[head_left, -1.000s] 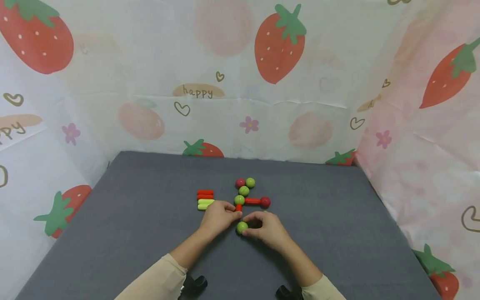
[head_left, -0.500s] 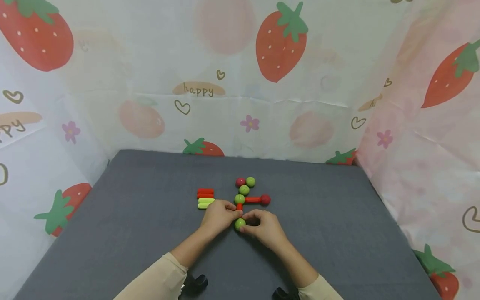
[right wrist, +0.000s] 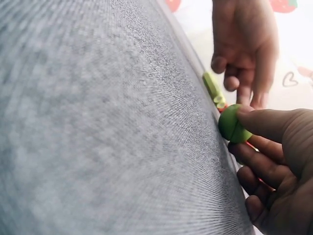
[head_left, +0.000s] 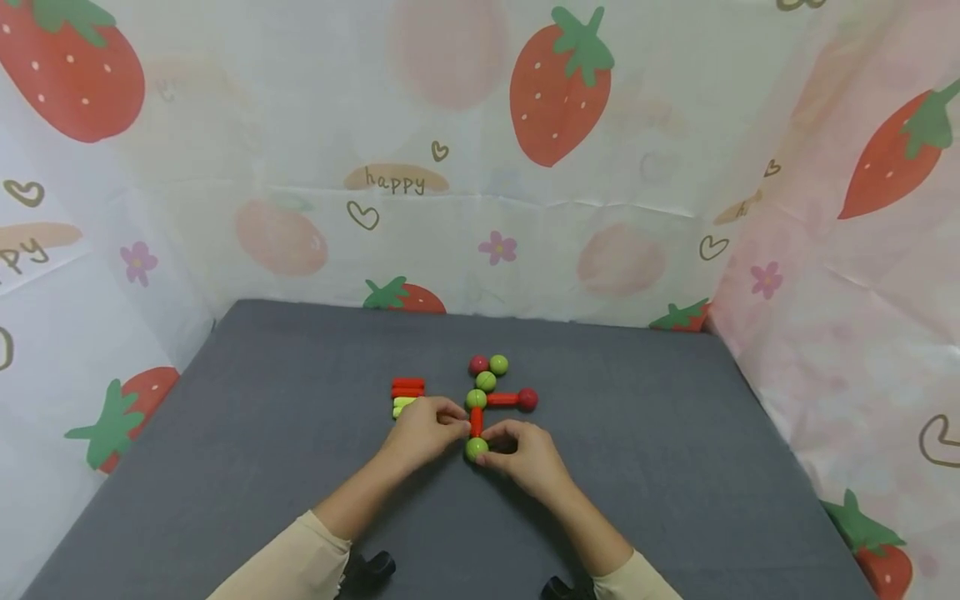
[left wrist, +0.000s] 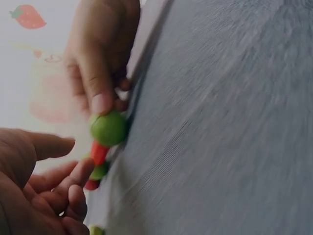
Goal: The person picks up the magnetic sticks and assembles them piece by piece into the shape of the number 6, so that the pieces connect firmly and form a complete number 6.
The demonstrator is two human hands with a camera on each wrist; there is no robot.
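My right hand (head_left: 528, 460) pinches a green ball (head_left: 476, 450) between thumb and fingers at the near end of a red stick (head_left: 477, 422). The stick's far end meets another green ball (head_left: 476, 399). From that ball a second red stick (head_left: 502, 399) runs right to a dark red ball (head_left: 528, 399). My left hand (head_left: 426, 429) is just left of the near stick. In the left wrist view, its thumb and index finger stand apart with nothing between them. The right wrist view shows the right thumb pressed on the pinched green ball (right wrist: 234, 125).
Behind the joined pieces lie a green ball (head_left: 486, 382), a dark red ball (head_left: 478, 365) and another green ball (head_left: 498, 364). Red sticks (head_left: 408, 387) and yellow-green sticks (head_left: 402, 407), partly hidden by the left hand, lie on the grey cloth-covered table (head_left: 315, 358).
My right hand has moved the green ball slightly left and away from me, up against the red stick's near end. My left hand has let go of that stick and shifted left.
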